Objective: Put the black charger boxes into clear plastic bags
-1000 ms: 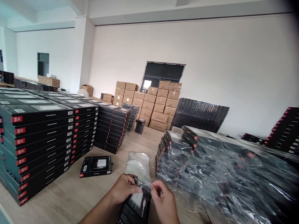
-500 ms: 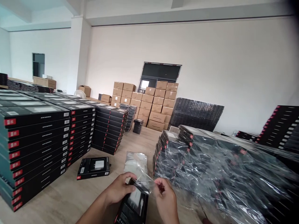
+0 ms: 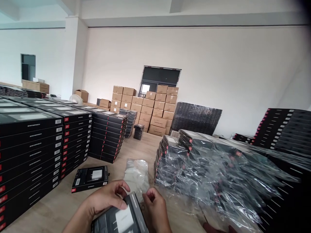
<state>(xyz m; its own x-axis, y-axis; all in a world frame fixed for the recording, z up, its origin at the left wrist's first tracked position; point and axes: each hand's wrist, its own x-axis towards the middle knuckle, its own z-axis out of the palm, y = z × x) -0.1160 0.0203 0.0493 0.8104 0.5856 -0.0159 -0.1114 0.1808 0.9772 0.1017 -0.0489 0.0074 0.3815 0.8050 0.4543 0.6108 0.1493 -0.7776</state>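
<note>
My left hand (image 3: 110, 195) is closed on a black retail box (image 3: 125, 220) with a white device pictured on it, thumb on the top face and fingers at the far edge. The box is tilted and partly cut off by the bottom of the view. Just right of the box, my right hand (image 3: 155, 207) has its fingers curled in a pinch; what lies in them, if anything, is hidden. Beyond the hands lie clear plastic bags (image 3: 136, 173) flat on the table. Another black box (image 3: 91, 178) lies to the left.
Tall stacks of black boxes (image 3: 34, 155) stand on the left. On the right are piled boxes wrapped in clear plastic (image 3: 206, 171). Brown cartons (image 3: 157, 121) and a stack of black trays (image 3: 196, 118) stand at the back. A dark reddish shape (image 3: 216, 228) shows at the bottom edge.
The box in my left hand has turned and come higher into view. My right hand has moved left, close to the box's edge; the film stretched between the hands no longer shows. The view has shifted right.
</note>
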